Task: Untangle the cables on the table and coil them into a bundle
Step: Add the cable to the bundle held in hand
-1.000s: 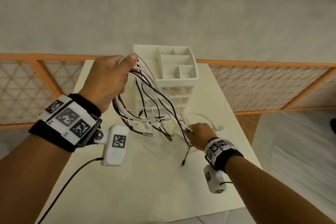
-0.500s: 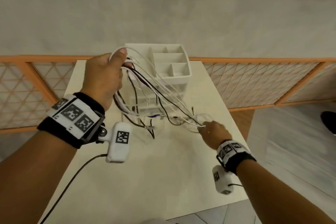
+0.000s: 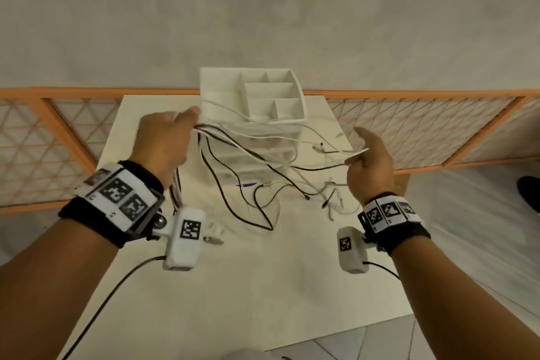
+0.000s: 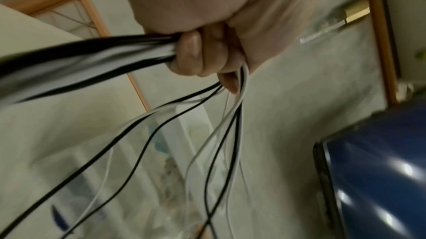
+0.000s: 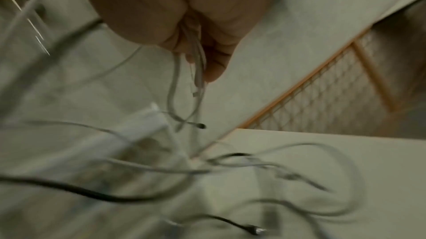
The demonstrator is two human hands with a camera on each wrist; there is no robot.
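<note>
A tangle of thin black and white cables (image 3: 248, 155) hangs in the air above the pale table (image 3: 233, 286). My left hand (image 3: 166, 140) is raised at the left and grips a thick bunch of them; in the left wrist view its curled fingers (image 4: 198, 55) clamp the cables (image 4: 96, 57). My right hand (image 3: 369, 161) is up at the right, pinching white cable strands (image 3: 355, 156) drawn out sideways. The right wrist view is blurred but shows white cables (image 5: 198, 64) running through that fist. Loose plug ends (image 3: 324, 202) dangle over the table.
A white desk organiser (image 3: 263, 96) with open compartments and clear drawers stands at the table's far middle, right behind the cables. An orange lattice fence (image 3: 423, 126) runs behind the table. Tiled floor lies to the right, and a blue shiny object (image 4: 380, 170) appears in the left wrist view.
My right hand has risen from the table and moved out to the right, pulling white strands with it. The left hand has stayed raised, and the cables now stretch wide between both hands.
</note>
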